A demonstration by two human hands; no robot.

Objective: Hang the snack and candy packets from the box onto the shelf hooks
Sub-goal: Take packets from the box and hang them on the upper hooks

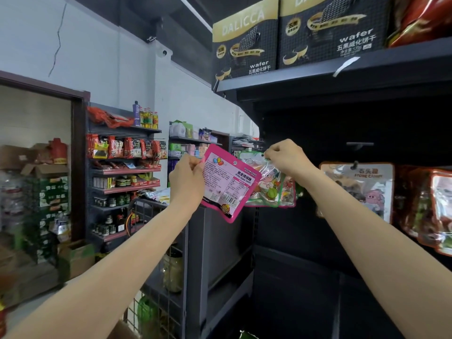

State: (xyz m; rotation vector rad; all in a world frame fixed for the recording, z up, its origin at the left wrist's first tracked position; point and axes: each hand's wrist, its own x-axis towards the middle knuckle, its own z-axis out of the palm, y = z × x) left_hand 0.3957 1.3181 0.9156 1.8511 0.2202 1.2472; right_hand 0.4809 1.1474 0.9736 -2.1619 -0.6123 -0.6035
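Meanwhile left hand (187, 178) grips pink packet (226, 183), right hand (287, 156) pinches clear packet (267, 183)

A glossy pink plastic packet (226, 183) with a printed label panel is seen beside a clear, shiny film packet (269, 184) that catches the light. The shelf (342, 72) above appears to be dark matt-painted metal, and printed cardboard wafer boxes (245, 40) with a slight sheen are carried on it. Glossy foil-like candy bags (359, 189) are seen further right.
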